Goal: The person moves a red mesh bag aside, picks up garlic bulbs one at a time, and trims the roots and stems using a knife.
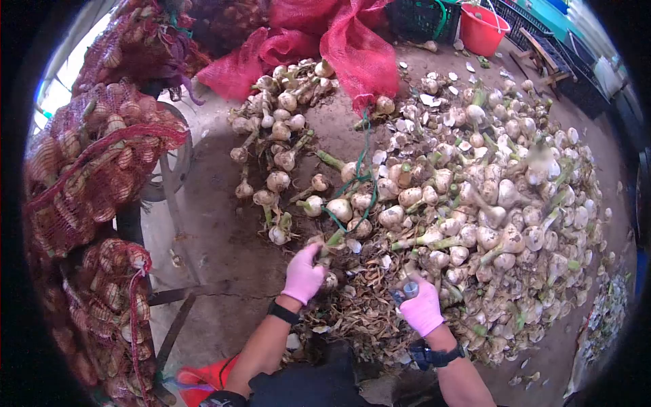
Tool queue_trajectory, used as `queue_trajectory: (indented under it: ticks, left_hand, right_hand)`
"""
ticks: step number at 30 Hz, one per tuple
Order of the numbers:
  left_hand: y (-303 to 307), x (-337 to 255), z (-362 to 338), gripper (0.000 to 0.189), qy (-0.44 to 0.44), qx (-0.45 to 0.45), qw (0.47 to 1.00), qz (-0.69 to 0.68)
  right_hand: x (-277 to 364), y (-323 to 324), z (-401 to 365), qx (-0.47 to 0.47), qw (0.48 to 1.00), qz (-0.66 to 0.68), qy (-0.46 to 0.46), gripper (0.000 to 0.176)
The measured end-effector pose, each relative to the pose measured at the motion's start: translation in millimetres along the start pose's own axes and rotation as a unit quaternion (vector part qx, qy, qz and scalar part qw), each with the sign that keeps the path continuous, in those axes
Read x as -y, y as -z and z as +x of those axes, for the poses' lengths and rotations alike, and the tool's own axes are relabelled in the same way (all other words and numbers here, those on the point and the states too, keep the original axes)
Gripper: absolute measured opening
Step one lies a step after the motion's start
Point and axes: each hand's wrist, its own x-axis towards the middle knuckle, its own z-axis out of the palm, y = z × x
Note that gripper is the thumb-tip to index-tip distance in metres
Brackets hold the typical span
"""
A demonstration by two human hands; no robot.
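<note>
My left hand (304,274), in a pink glove, is closed around a garlic stalk (333,240) at the near edge of the heap. Its fingers partly cover what they grip. My right hand (422,308), also gloved in pink, is closed on a tool with a blue-grey handle (410,289); the tool's working end cannot be made out. Dry husks and leaf scraps (356,298) lie between the two hands. A large heap of garlic bulbs (488,237), many with cut stalks, spreads to the right of my right hand.
Red mesh sacks of garlic (102,149) are stacked at the left beside a wheeled metal frame (178,298). A smaller group of bulbs (278,180) lies ahead. Behind it are loose red netting (359,54), a red bucket (483,30) and a dark green crate (422,20).
</note>
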Motion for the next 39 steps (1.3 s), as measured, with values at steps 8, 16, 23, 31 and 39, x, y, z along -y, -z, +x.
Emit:
queue_trajectory:
  ticks: [8, 16, 23, 31, 39]
  left_hand:
    - [2, -85, -26, 0.033, -0.155, 0.098, 0.981, 0.067]
    - [16, -105, -24, 0.025, -0.257, 0.101, 0.96, 0.035]
    - [17, -102, -22, 0.027, -0.147, -0.018, 0.983, -0.108]
    - [23, -85, -27, 0.044, 0.168, 0.197, 0.818, -0.514]
    - [13, -109, -25, 0.064, 0.017, 0.264, 0.909, -0.323]
  right_hand:
    - [48, 9, -14, 0.007, 0.971, -0.196, 0.138, 0.016]
    - [11, 25, 1, 0.026, 0.98, -0.196, 0.031, 0.022]
    - [1, 14, 3, 0.001, 0.995, -0.095, 0.033, 0.011]
    - [38, 15, -9, -0.001, 0.995, -0.064, 0.07, 0.014]
    - [71, 24, -25, 0.075, 0.945, -0.284, 0.145, 0.025]
